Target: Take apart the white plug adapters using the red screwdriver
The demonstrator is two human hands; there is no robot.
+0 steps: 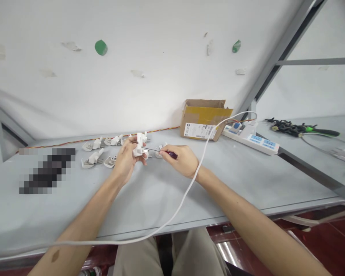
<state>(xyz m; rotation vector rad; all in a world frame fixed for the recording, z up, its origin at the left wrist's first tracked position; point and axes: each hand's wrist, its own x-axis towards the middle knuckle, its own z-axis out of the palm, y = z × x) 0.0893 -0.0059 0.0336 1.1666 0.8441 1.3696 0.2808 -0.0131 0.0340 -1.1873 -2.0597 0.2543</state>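
Observation:
My left hand (125,159) is closed around a white plug adapter (138,147), holding it up off the table. Its far fingers are partly hidden behind the adapter. In my right hand (182,159) is a screwdriver (169,154) with a dark red handle, its thin shaft pointing left. The tip reaches the adapter's side; whether it sits in a screw is too small to tell. Several similar white plug parts (92,159) lie in rows behind and to the left of my left hand. One more plug part (160,149) lies just behind the screwdriver.
An open cardboard box (202,119) stands against the wall, beside a white power strip (253,140). A white cable (186,193) hangs in the foreground, crossing in front of my right wrist. A blurred-out dark object (47,170) lies left; black clips (293,127) lie far right.

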